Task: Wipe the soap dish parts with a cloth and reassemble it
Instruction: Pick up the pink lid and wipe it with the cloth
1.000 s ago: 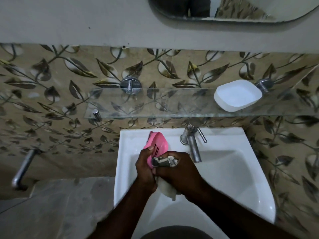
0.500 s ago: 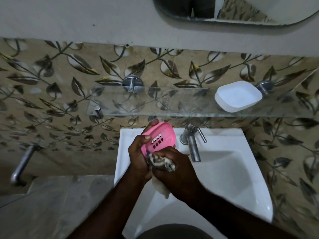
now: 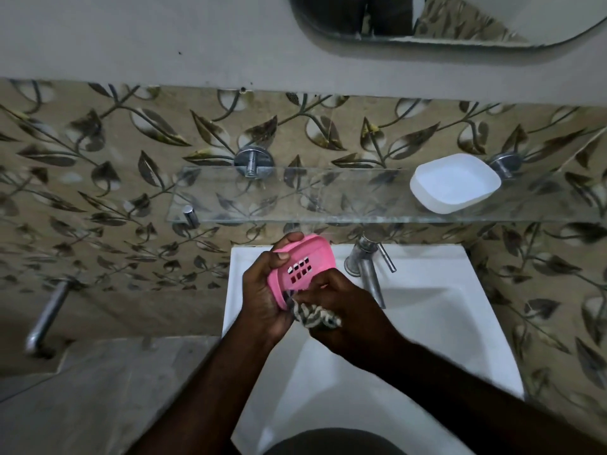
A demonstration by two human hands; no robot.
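Observation:
My left hand (image 3: pixel 262 290) grips a pink soap dish insert (image 3: pixel 303 264) with several square drain holes, tilted over the left back part of the sink. My right hand (image 3: pixel 341 303) is closed on a bunched patterned cloth (image 3: pixel 315 318) and presses it against the insert's lower edge. The white soap dish base (image 3: pixel 455 183) sits alone on the glass shelf (image 3: pixel 295 200), toward its right end, apart from both hands.
A white sink (image 3: pixel 443 323) lies below my hands, with a metal tap (image 3: pixel 366 267) just right of the insert. A metal wall bar (image 3: pixel 46 320) juts out at the left. A mirror (image 3: pixel 443 18) hangs above. Grey countertop (image 3: pixel 115 389) lies left of the sink.
The pink insert has turned from edge-on to showing its holed face and has risen slightly. The cloth hand has slid from the insert's middle down to its lower edge.

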